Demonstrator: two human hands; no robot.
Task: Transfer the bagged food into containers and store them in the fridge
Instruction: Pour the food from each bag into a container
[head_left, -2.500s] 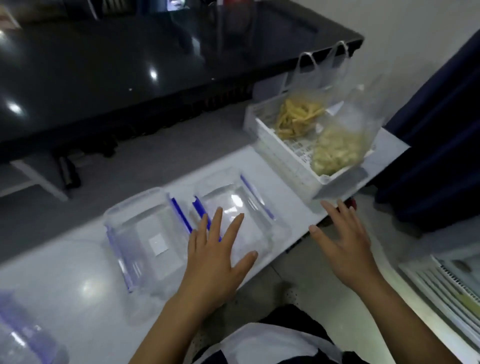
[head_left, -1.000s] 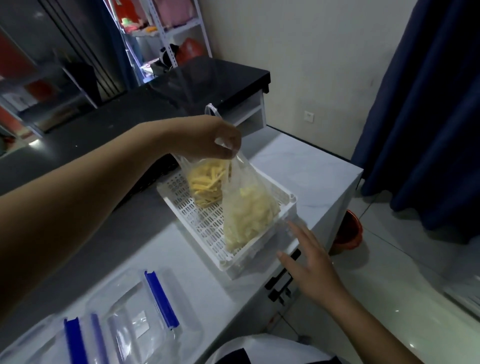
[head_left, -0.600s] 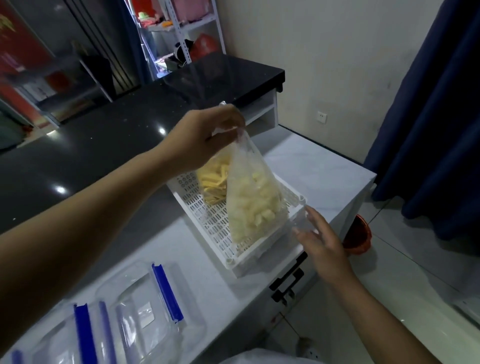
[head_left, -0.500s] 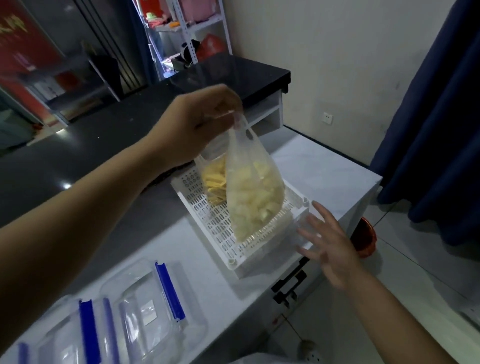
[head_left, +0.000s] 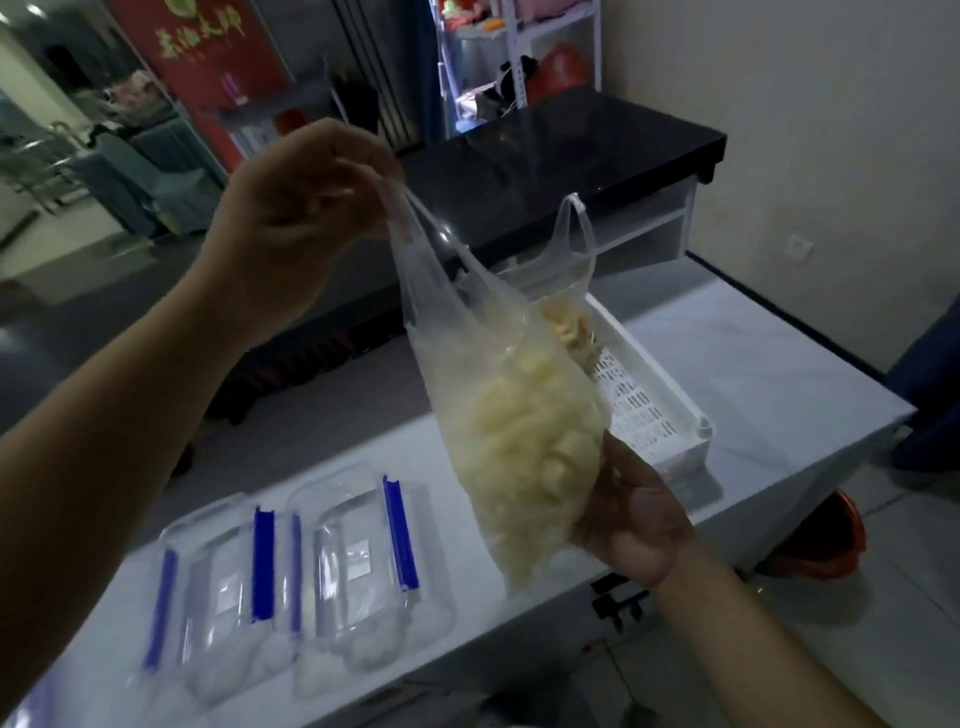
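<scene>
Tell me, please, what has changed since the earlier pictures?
The left hand lifted the bag of pale chunks out of the white basket; the right hand now cups its underside. The second bag stays in the basket, the lidded containers untouched.

Clear bag of pale yellow chunks (head_left: 519, 441) hangs tilted from left hand (head_left: 291, 218) pinching its handles; right hand (head_left: 631, 514) cups its underside. Two lidded clear containers (head_left: 291, 561) lie below the grip.
</scene>
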